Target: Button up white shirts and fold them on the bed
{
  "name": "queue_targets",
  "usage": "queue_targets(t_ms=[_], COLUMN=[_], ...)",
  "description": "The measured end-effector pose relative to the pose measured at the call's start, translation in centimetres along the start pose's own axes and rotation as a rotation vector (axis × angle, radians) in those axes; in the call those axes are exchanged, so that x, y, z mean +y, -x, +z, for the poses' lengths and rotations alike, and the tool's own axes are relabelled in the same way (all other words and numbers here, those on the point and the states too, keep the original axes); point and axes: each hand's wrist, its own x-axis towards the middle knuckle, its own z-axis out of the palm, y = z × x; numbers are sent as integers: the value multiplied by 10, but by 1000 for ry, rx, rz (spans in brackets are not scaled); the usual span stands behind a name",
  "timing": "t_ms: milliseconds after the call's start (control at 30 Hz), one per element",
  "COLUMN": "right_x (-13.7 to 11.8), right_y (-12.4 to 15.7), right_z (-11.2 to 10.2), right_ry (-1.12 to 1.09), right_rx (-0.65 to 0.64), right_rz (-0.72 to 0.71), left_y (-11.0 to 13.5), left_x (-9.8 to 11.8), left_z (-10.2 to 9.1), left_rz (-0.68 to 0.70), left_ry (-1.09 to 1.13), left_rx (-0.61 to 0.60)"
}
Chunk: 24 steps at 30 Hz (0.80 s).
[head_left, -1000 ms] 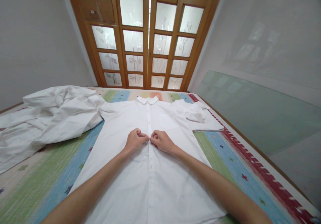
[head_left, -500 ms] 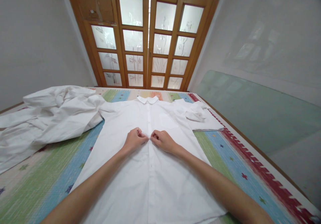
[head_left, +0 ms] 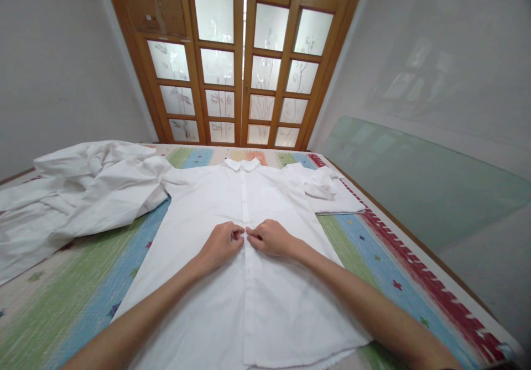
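A white short-sleeved shirt (head_left: 207,198) lies spread face up, its collar at the far end and its button placket running down the middle. My left hand (head_left: 224,241) rests on the left of the placket, thumb and fingers pinched at its edge. Facing it from the right, my right hand (head_left: 267,237) also pinches at the placket, its fingertips almost touching those of the left. Any button between the fingertips is too small to make out. Lower down, the placket lies flat toward the hem.
Crumpled white cloth (head_left: 95,187) is heaped at the left, by the shirt's sleeve. Folded white garments (head_left: 332,196) lie at the right, beside the other sleeve. Beneath everything is a striped, star-patterned cloth (head_left: 95,273). A glass-paned wooden door (head_left: 240,66) stands beyond; a wall runs along the right.
Both hands have shifted slightly toward me along the placket, fingers curling a little more. The whole view has moved a little; the shirt lies as before.
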Motion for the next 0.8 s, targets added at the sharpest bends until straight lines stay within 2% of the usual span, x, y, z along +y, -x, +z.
queue_targets(t_ms=[367,467,533,700,800], right_x=[-21,-27,-31,-41,-44], right_y=[49,58,61,57,53], right_z=[-14,-20,-22,-17,-9], right_ry=[-153,-225,-324,-552,-602], right_rx=[-149,-199,-216,-113,-141], right_rz=[-247,-263,-198,146,251], left_y=[46,54,59,65,66], left_x=[10,13,16,24,28], left_z=[-5,-5,-5,0,2], left_rz=[68,96,99,123,120], left_ry=[17,44,58,66,67], left_rx=[-138,-168,-197,-266,-288])
